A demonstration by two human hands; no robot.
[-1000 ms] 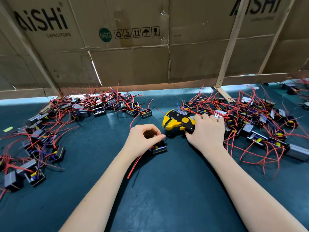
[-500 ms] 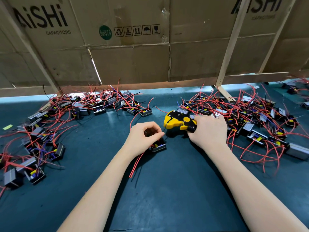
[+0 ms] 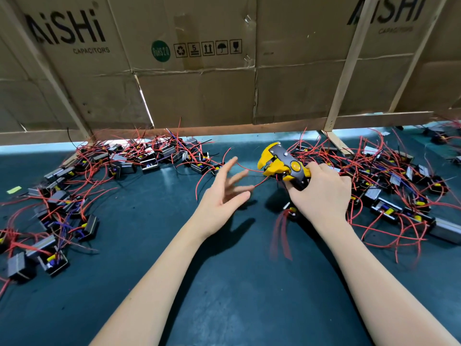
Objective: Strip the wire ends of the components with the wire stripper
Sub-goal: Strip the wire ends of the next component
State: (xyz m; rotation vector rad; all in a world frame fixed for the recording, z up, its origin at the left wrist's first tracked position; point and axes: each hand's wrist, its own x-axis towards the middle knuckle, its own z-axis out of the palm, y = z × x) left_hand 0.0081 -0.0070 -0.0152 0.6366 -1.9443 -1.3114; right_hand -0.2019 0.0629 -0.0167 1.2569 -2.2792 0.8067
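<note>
Head-camera view over a dark green work surface, where a person's right hand grips the handles of a yellow-and-black wire stripper, its fingers curled round the tool and its yellow head pointing left and slightly up, lifted above the mat. One red wire runs from the stripper's head toward the left hand, which is spread open with fingers straight and fanned, blurred by movement, holding nothing; its fingertips lie near the wire's free end, though whether they touch it cannot be told. Just below the right hand, partly hidden by it, a small component hangs or sits with blurred red leads trailing down toward the viewer; whether it rests on the mat cannot be told. A heap of like components with red wires lies on the mat to the right of the hands, touching the right hand's far side, and a second heap curves round the left side and along the back edge. Behind both heaps stands a wall of flattened cardboard boxes printed "AiSHi CAPACITORS", braced by pale wooden battens. A small yellow-green tag lies on the mat at the far left.
</note>
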